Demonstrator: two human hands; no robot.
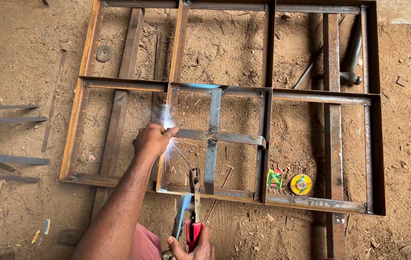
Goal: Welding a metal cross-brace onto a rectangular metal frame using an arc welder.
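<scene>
My left hand [151,139] is shut in a fist, pressed on the flat steel bar [220,136] right where the sparks [168,120] fly. The bar runs sideways, off to the right of that hand. My right hand [197,245] is lower down, near me, shut tight on the red-handled holder [194,226]. The big frame [376,144] lies on the dirt floor [22,58].

Head view, looking steeply down (fairly near), frame [224,91] below
</scene>
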